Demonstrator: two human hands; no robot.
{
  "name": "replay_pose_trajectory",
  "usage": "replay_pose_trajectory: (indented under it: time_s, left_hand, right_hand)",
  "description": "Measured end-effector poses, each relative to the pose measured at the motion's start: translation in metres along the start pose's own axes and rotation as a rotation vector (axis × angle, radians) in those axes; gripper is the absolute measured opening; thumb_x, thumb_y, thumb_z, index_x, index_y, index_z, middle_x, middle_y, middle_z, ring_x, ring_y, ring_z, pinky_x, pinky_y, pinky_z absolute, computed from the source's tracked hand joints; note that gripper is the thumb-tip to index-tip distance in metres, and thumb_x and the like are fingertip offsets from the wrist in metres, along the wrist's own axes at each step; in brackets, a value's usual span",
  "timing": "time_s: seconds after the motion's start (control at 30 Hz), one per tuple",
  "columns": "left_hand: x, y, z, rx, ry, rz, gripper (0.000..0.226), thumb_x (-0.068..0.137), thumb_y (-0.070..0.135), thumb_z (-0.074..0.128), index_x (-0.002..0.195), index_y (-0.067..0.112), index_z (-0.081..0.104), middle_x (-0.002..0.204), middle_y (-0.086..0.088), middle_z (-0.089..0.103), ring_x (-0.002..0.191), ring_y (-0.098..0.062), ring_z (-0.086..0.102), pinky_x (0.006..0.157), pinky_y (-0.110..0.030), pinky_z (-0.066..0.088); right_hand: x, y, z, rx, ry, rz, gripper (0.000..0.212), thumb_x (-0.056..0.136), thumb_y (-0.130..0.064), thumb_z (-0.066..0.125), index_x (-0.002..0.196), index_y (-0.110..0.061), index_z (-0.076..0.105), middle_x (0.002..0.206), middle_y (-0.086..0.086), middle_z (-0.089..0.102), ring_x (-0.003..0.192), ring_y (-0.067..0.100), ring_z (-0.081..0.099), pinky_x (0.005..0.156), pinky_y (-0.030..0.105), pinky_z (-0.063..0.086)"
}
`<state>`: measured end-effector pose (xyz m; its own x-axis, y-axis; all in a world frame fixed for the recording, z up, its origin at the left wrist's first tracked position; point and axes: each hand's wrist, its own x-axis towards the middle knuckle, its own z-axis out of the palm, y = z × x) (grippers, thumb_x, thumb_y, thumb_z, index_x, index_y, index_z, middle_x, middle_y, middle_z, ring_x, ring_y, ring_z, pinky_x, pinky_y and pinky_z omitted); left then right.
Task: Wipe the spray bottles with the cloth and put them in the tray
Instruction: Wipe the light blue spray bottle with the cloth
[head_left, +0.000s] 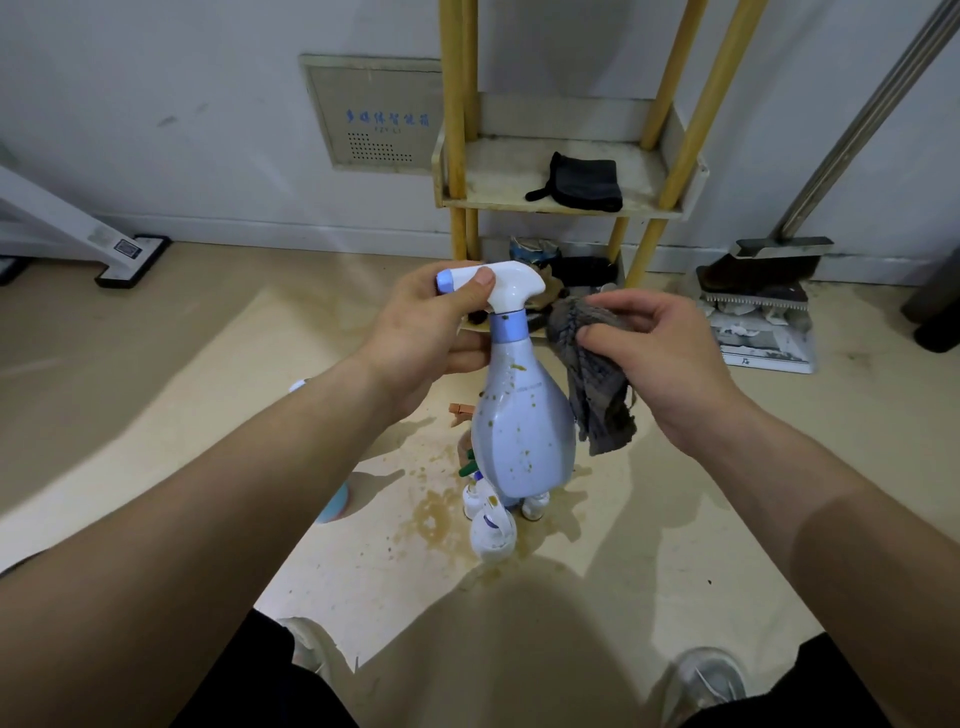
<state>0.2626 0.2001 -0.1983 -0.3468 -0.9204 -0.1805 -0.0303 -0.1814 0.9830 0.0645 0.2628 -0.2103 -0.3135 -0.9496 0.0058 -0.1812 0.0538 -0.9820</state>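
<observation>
Blue Chinese characters stand on the grey wall panel, up and left of the left hand's grip; a smaller line beneath them is too blurred to read. Faint print on the spray bottle, just below that grip, is illegible.

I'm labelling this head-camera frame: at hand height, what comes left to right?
Left hand gripping the trigger head → blue spray bottle, speckled with brown spots → grey cloth hanging beside it → right hand pinching the cloth → dustpan on the floor by the wall.
</observation>
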Motion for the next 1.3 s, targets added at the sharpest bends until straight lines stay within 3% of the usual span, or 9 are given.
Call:
replay_pose_trajectory:
  time_s: [0.1, 0.27, 0.43, 0.6, 0.8, 0.87, 1.03, 1.17, 1.3]
  left_hand:
    - [-0.001, -0.001, 0.004, -0.021, 0.015, -0.021, 0.029, 0.104, 0.024, 0.054, 0.126, 0.009, 0.066, 0.123, -0.019, 0.068, 0.097, -0.037, 0.074, 0.089, -0.046, 0.06]
    - [-0.006, -0.005, 0.022, -0.055, -0.025, -0.025, 0.028, 0.105, 0.019, 0.052, 0.121, -0.001, 0.065, 0.102, -0.015, 0.072, 0.086, -0.029, 0.071, 0.09, -0.047, 0.059]
    - [-0.008, -0.004, 0.02, -0.132, 0.048, -0.017, 0.029, 0.107, 0.023, 0.047, 0.115, 0.008, 0.07, 0.088, -0.005, 0.073, 0.083, -0.026, 0.07, 0.081, -0.044, 0.062]
    - [-0.006, 0.001, 0.01, -0.147, 0.217, -0.031, 0.023, 0.106, 0.019, 0.05, 0.108, 0.007, 0.069, 0.095, -0.011, 0.072, 0.073, -0.025, 0.07, 0.06, -0.033, 0.059]
    - [-0.005, -0.001, 0.005, -0.128, 0.298, -0.029, 0.024, 0.106, 0.02, 0.049, 0.103, 0.011, 0.072, 0.104, -0.013, 0.073, 0.076, -0.034, 0.075, 0.068, -0.04, 0.063]
    - [-0.005, -0.001, 0.004, -0.111, 0.32, -0.036, 0.025, 0.106, 0.021, 0.05, 0.113, 0.007, 0.07, 0.109, -0.016, 0.072, 0.08, -0.036, 0.075, 0.072, -0.044, 0.064]
    - [-0.008, -0.002, 0.007, -0.058, 0.29, -0.038, 0.027, 0.106, 0.021, 0.05, 0.089, 0.022, 0.069, 0.094, -0.006, 0.074, 0.081, -0.032, 0.075, 0.073, -0.041, 0.064]
    - [-0.007, -0.003, 0.011, -0.04, 0.256, -0.04, 0.024, 0.106, 0.02, 0.05, 0.114, 0.012, 0.07, 0.106, -0.01, 0.075, 0.084, -0.032, 0.076, 0.071, -0.04, 0.064]
    - [-0.005, -0.002, 0.013, -0.04, 0.269, -0.024, 0.028, 0.106, 0.02, 0.05, 0.124, 0.007, 0.066, 0.108, -0.013, 0.074, 0.088, -0.034, 0.075, 0.078, -0.046, 0.063]
  right_hand:
    - [-0.007, -0.007, 0.004, -0.106, 0.088, -0.217, 0.028, 0.082, -0.005, 0.075, 0.1, -0.026, 0.073, 0.097, -0.01, 0.072, 0.092, 0.002, 0.068, 0.079, 0.019, 0.053]
    - [-0.016, 0.005, 0.028, -0.461, 0.037, -0.642, 0.037, 0.086, -0.01, 0.075, 0.123, -0.011, 0.069, 0.124, 0.002, 0.065, 0.116, 0.014, 0.059, 0.104, 0.025, 0.045]
    - [-0.014, 0.024, 0.03, -0.579, -0.031, -0.751, 0.038, 0.093, -0.012, 0.066, 0.13, -0.01, 0.066, 0.136, 0.005, 0.061, 0.124, 0.026, 0.057, 0.107, 0.034, 0.044]
    - [-0.025, 0.03, 0.031, -0.736, -0.212, -0.837, 0.034, 0.093, -0.007, 0.062, 0.126, -0.013, 0.069, 0.136, 0.004, 0.062, 0.113, 0.033, 0.059, 0.097, 0.043, 0.05]
    - [-0.039, 0.033, 0.037, -0.922, -0.311, -1.078, 0.039, 0.078, -0.001, 0.075, 0.114, -0.015, 0.075, 0.122, 0.001, 0.071, 0.11, 0.024, 0.05, 0.103, 0.029, 0.035]
    - [-0.044, 0.037, 0.038, -0.996, -0.362, -1.109, 0.044, 0.073, -0.002, 0.078, 0.115, -0.017, 0.075, 0.122, -0.001, 0.07, 0.11, 0.028, 0.055, 0.101, 0.028, 0.037]
    - [-0.042, 0.042, 0.035, -1.025, -0.444, -1.097, 0.043, 0.079, -0.006, 0.075, 0.121, -0.017, 0.072, 0.127, 0.0, 0.067, 0.116, 0.028, 0.058, 0.096, 0.037, 0.053]
    - [-0.031, 0.042, 0.026, -0.91, -0.255, -0.907, 0.042, 0.085, -0.011, 0.078, 0.126, -0.019, 0.069, 0.132, 0.001, 0.063, 0.114, 0.03, 0.056, 0.085, 0.041, 0.055]
    - [-0.029, 0.048, 0.027, -0.743, -0.19, -0.786, 0.033, 0.095, -0.018, 0.067, 0.128, -0.013, 0.068, 0.133, 0.007, 0.06, 0.116, 0.03, 0.057, 0.096, 0.035, 0.049]
